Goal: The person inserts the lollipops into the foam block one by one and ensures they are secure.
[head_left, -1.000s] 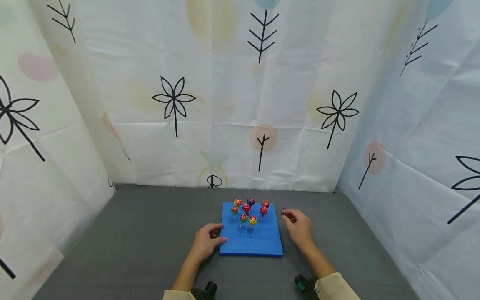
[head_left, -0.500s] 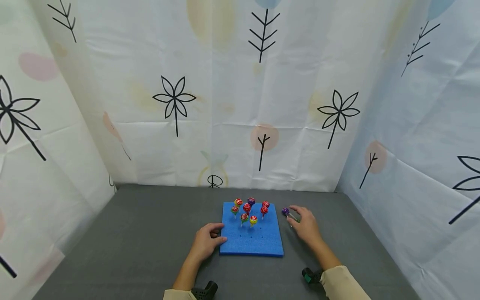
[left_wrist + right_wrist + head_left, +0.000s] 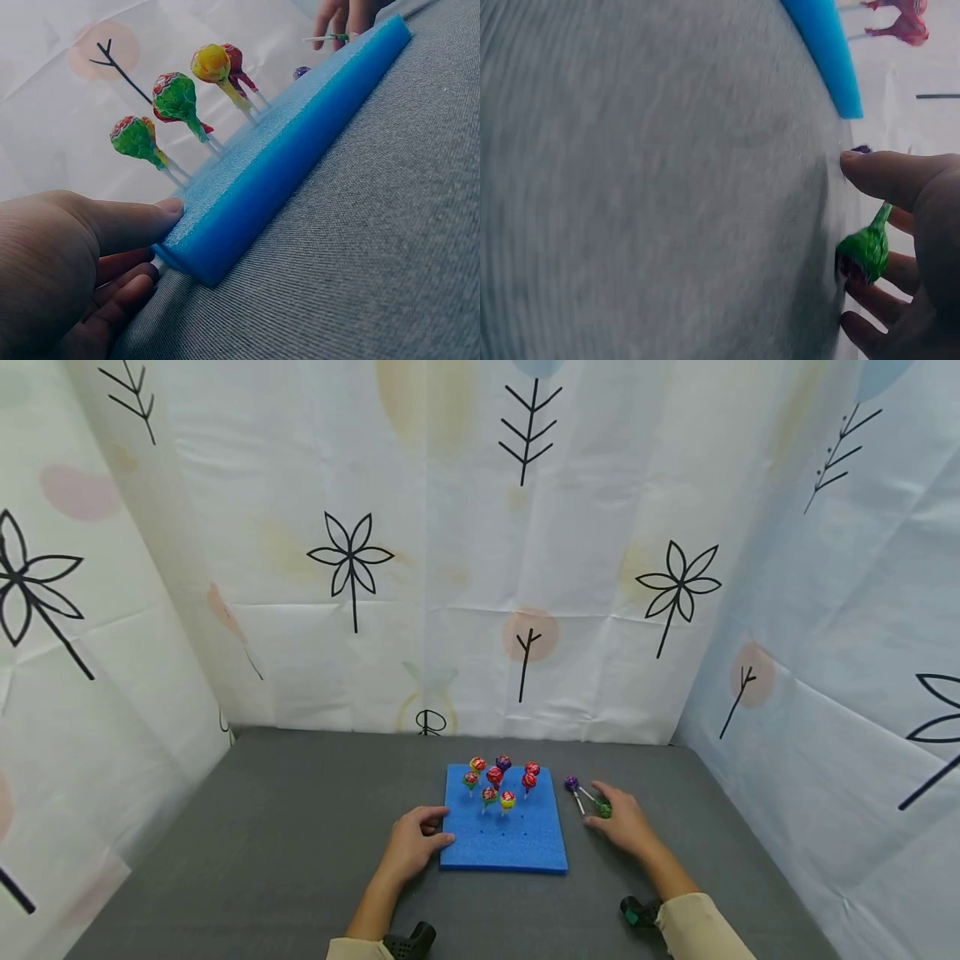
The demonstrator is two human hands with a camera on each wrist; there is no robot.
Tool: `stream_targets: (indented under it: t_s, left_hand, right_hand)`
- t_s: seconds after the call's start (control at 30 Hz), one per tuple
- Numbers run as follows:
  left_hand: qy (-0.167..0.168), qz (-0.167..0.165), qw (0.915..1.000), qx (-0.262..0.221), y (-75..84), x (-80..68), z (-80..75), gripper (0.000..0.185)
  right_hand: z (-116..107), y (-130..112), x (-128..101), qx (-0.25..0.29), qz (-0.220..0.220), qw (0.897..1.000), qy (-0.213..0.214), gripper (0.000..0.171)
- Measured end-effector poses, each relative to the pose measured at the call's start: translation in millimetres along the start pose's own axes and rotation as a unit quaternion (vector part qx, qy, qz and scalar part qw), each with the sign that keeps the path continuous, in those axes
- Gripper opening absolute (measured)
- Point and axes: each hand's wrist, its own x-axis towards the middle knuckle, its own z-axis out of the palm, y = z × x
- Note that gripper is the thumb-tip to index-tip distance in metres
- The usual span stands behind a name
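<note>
A blue foam board [image 3: 517, 852] lies flat, with several wrapped lollipops [image 3: 176, 97] standing upright in it on white sticks. My left hand [image 3: 412, 843] holds the board's left edge, its thumb on the top face in the left wrist view and its other fingers lower beside the edge. Right of the board, a purple lollipop [image 3: 572, 783] and a green lollipop [image 3: 603, 810] lie on the table. My right hand [image 3: 624, 822] is spread around the green lollipop, thumb and fingers apart, as the right wrist view shows; whether a fingertip touches it I cannot tell.
A grey cloth-covered table [image 3: 300, 827] lies beneath everything. Patterned white curtains [image 3: 420, 652] hang behind it and on both sides. Small holes show in the board's front half. Each wrist wears a black device [image 3: 637, 910].
My right hand has drawn back right and toward me, from the purple lollipop to the green one. Both loose lollipops are now uncovered. The left hand stays on the board.
</note>
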Motion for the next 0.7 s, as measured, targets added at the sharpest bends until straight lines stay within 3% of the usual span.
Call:
stream_targets:
  t_s: [0.2, 0.37, 0.7]
  left_hand:
    - [0.004, -0.005, 1.0000, 0.002, -0.2, 0.2, 0.6, 0.039]
    - [0.005, -0.003, 1.0000, 0.003, 0.1, 0.3, 0.7, 0.038]
    - [0.003, -0.007, 1.0000, 0.005, -0.3, 0.6, 1.2, 0.038]
  right_hand:
    - [-7, 6, -3, -0.024, -0.005, 0.999, -0.022, 0.058]
    - [-10, 12, -5, -0.025, -0.032, 0.999, -0.005, 0.041]
    - [-14, 19, -8, -0.043, -0.024, 0.999, 0.020, 0.030]
